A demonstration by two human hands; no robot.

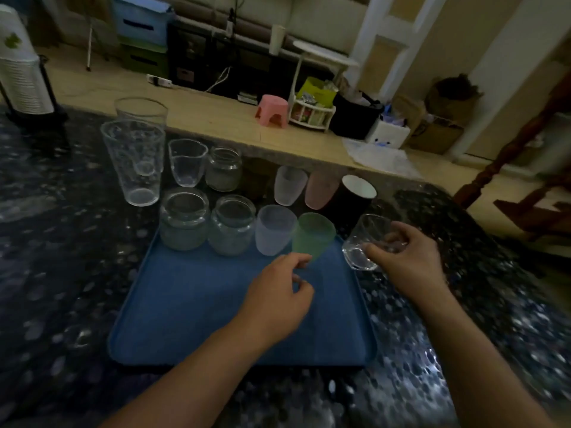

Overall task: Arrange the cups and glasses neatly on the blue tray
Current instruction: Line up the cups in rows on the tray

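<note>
Blue tray (191, 304): lies on the dark speckled tabletop (61, 273), long side toward the person; its near half is bare, apparently kept free for a second row.

Back row on the tray, left to right: two clear jars (183, 219), (232, 225), a frosted pale cup (274, 230), a green cup (313, 234). They stand upright and close together along the far edge, which suggests rows are being filled from the back.

Left hand (278, 298): over the tray just in front of the green cup, fingers curled, fingertips at the cup's base. Whether it pinches the cup or only steadies it cannot be told in this dim view.

Right hand (404, 261): grips a clear tumbler (367, 242), tilted, just off the tray's right edge, probably the next piece for the row.

Not yet on the tray, beyond its far edge: two tall glasses (133, 162), (142, 114), a small spouted glass (187, 162), a third jar (223, 168), a frosted cup (289, 185), a pink cup (319, 189), a black cup with white inside (355, 193).

Room: wooden floor beyond the table, a pink stool (272, 110), a white basket of oddments (312, 111), a dark cabinet (197, 54), a white appliance (18, 66) at the table's far left.
</note>
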